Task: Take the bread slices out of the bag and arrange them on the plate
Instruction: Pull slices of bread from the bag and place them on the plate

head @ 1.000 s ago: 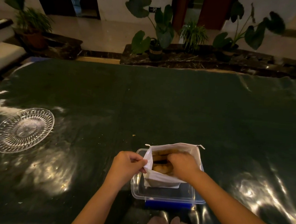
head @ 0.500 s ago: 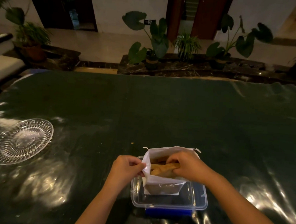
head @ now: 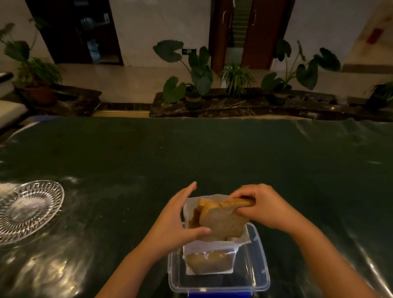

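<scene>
No readable writing anywhere: the small dark sign [head: 188, 51] on the far wall is too blurred to make out, and the bag [head: 210, 248] shows no legible print.

The right hand [head: 260, 207] is clenched on the crust edge of a bread slice [head: 222, 217], which is now up and clear of the bag's mouth, tilted. Half a second ago that slice was still down inside the opening. The left hand [head: 177, 219] has let go of the bag's rim it was pinching and now sits spread, palm against the bag's left side, thumb reaching under the slice, gripping nothing firmly. More slices show through the bag's clear lower window.

The bag stands upright in a clear plastic container [head: 259, 272] with a blue clip at its near edge. The glass plate [head: 19, 211] lies bare, well apart at the left. The counter [head: 213, 154] wears a dark green glossy cover catching glare. Beyond it, potted plants [head: 195, 79] line a dark stone ledge before pale walls and wooden doors.
</scene>
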